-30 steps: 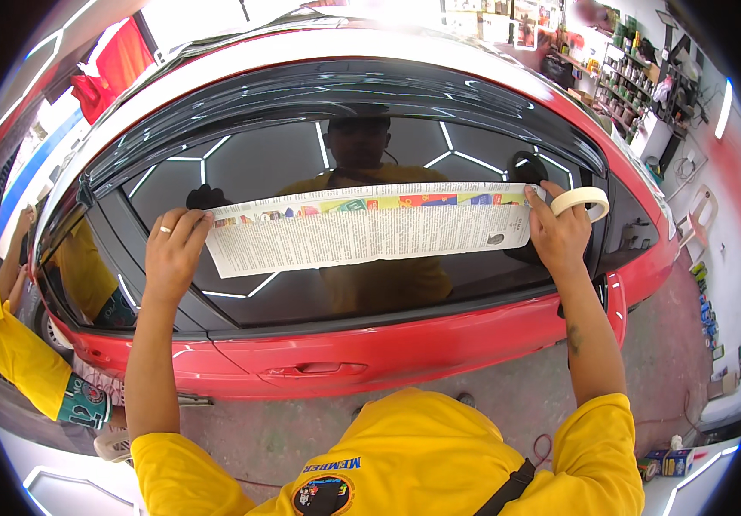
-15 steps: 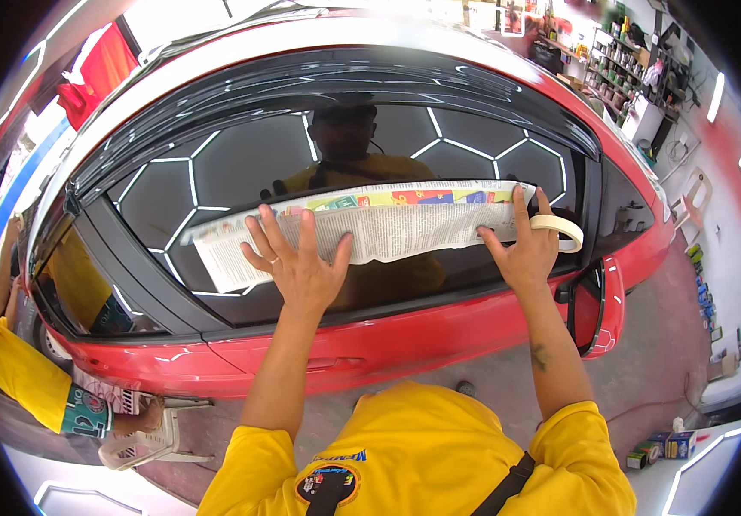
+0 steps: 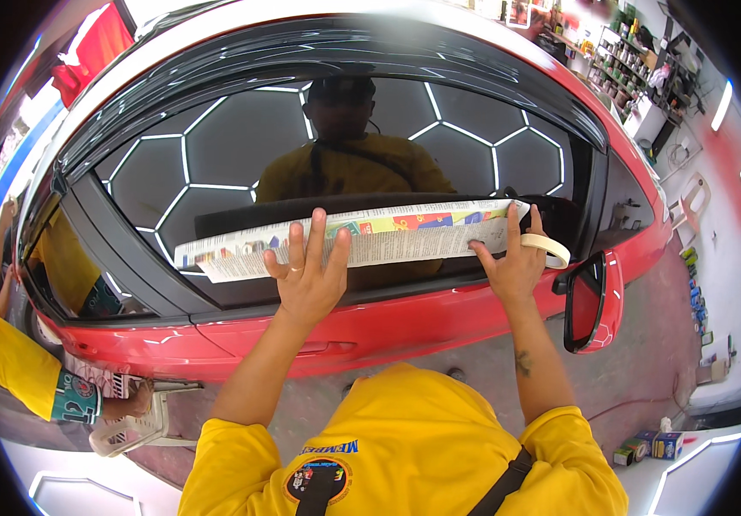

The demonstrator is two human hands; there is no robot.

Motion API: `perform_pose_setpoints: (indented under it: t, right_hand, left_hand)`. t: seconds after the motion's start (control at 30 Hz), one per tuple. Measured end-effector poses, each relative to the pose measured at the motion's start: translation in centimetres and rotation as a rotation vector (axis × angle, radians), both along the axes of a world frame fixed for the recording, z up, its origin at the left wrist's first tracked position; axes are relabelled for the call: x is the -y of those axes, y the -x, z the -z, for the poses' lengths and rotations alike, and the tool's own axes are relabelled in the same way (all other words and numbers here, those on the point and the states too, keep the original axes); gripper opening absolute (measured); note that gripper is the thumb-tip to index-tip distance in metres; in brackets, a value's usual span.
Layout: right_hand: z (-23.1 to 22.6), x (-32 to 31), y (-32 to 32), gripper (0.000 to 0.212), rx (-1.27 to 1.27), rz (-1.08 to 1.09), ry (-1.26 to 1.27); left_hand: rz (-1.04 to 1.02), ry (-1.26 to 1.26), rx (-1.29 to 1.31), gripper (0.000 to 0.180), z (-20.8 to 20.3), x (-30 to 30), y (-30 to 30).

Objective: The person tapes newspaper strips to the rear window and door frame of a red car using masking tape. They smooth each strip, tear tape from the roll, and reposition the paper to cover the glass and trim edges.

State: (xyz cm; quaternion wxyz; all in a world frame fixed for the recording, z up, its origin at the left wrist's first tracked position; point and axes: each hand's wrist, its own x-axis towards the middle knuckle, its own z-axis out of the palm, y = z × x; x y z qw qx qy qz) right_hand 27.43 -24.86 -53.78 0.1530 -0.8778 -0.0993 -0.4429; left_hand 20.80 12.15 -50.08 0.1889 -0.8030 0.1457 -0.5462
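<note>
A long folded strip of newspaper [image 3: 405, 247] lies along the lower part of a dark car window [image 3: 246, 142], a coloured printed band near its upper fold. Fingers spread, my left hand [image 3: 309, 284] rests on the strip left of its middle. At the strip's right end is my right hand [image 3: 515, 268], its thumb and fingertips on the paper. A cream roll of masking tape [image 3: 560, 250] hangs at that hand's outer fingers, which partly hide it. The strip's lower edge sits just above the red door [image 3: 405, 340].
A side mirror [image 3: 585, 301] juts out right of my right forearm. At the left, another person in a yellow shirt [image 3: 14, 353] is beside a white plastic chair [image 3: 151, 427]. Boxes [image 3: 650, 447] stand on the floor at the lower right; stocked shelves [image 3: 620, 69] stand farther back.
The newspaper strip has become narrower, its lower part folded or turned under, and sits lower against the window. Both hands have moved slightly down with it; the tape roll stays at my right hand.
</note>
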Motion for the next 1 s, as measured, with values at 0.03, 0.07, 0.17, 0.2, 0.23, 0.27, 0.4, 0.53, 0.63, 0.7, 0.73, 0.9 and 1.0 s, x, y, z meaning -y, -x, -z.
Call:
perform_pose_setpoints:
  t: [0.03, 0.07, 0.17, 0.2, 0.23, 0.27, 0.4, 0.53, 0.63, 0.7, 0.73, 0.9, 1.0]
  right_hand:
    - [0.1, 0.0, 0.0, 0.105, 0.001, 0.003, 0.005]
    - [0.3, 0.1, -0.1, 0.105, 0.002, 0.007, 0.010]
    - [0.1, 0.1, -0.2, 0.106, 0.026, 0.001, 0.018]
    - [0.1, 0.2, -0.2, 0.106, 0.035, -0.001, 0.022]
    - [0.1, 0.3, -0.3, 0.106, 0.039, -0.001, 0.029]
    - [0.1, 0.5, -0.4, 0.107, 0.043, 0.000, 0.037]
    - [-0.3, 1.0, -0.6, 0.107, 0.065, -0.004, 0.061]
    - [-0.3, 0.9, -0.6, 0.107, 0.053, 0.009, 0.042]
    - [-0.2, 0.9, -0.6, 0.108, 0.049, 0.021, 0.018]
    - [-0.3, 1.0, -0.6, 0.109, 0.032, 0.018, 0.000]
    - [-0.4, 1.0, -0.6, 0.109, 0.030, 0.022, -0.001]
    - [-0.4, 0.8, -0.4, 0.111, -0.003, 0.058, -0.014]
    - [-0.6, 0.7, -0.2, 0.110, -0.011, 0.062, -0.019]
  left_hand:
    - [-0.016, 0.022, -0.041, 0.070, -0.1, 0.3, 0.0]
    - [-0.033, 0.045, -0.082, 0.070, -0.1, 0.5, 0.1]
    - [0.004, 0.081, -0.106, 0.071, -1.3, 0.9, -0.4]
    - [0.016, 0.081, -0.119, 0.071, -1.8, 1.0, -0.5]
    - [0.027, 0.080, -0.132, 0.071, -2.1, 1.0, -0.6]
    - [0.042, 0.065, -0.138, 0.071, -2.4, 0.8, -0.8]
    - [0.076, 0.022, -0.136, 0.067, -2.4, -0.2, -1.2]
    - [0.071, -0.040, -0.111, 0.062, -1.8, -0.7, -1.3]
    - [0.105, 0.023, -0.164, 0.060, -1.4, -1.0, -1.6]
    - [0.162, 0.064, -0.207, 0.058, -1.4, -1.4, -1.8]
    - [0.190, 0.085, -0.229, 0.058, -1.5, -1.5, -1.9]
    - [0.230, 0.151, -0.325, 0.055, -2.1, -1.4, -1.7]
    - [0.246, 0.169, -0.311, 0.058, -1.9, -1.1, -1.9]
